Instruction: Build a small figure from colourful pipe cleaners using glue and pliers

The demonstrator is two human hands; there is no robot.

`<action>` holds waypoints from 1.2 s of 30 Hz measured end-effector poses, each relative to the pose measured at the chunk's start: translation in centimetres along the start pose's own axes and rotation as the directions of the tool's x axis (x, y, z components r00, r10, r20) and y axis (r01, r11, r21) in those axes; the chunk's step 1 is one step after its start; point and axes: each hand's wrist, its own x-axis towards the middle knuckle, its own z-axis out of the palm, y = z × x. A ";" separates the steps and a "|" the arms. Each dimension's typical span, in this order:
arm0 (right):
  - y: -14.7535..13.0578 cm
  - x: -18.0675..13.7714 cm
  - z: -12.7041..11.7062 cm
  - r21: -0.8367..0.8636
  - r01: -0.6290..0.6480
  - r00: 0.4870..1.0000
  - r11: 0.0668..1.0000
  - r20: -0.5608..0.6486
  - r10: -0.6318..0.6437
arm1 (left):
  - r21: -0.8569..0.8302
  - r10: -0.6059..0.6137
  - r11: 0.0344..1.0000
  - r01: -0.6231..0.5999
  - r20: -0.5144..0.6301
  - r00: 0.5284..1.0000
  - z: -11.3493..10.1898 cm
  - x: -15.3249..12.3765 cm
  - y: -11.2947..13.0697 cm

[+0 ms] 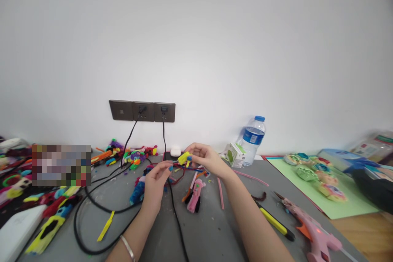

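Between the fingers of the right hand (206,159), that's where the yellow fuzzy piece (183,158) sits, and from my remote seat I see it pinched, thumb against fingertips, held above the worktop (211,233). Gripped at one end, I'd say, so the other is exposed. And which way does it point? Its free end aims left, toward the left hand (155,178), dipping a little, the long axis slanting across my view. Just beside it, the left fingers are bunched at their tips; whether they grip anything slim, I can't tell. They hover close, presumably to be handy to that free end. Below the right fingers, on the near side, lies the pink fuzzy figure (195,196), its length running toward me, probably set there to be in easy reach. Well to the right of those fingers rests the glue gun (316,229), nozzle pointing away, handle toward me: a spot suited, it seems, to a quick right-hand grab.
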 end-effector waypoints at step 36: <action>0.9 0.2 -0.8 0.000 0.056 0.996 0.998 -0.073 -0.055 | 0.071 0.069 0.995 -0.071 0.036 0.997 -0.1 -0.1 0.7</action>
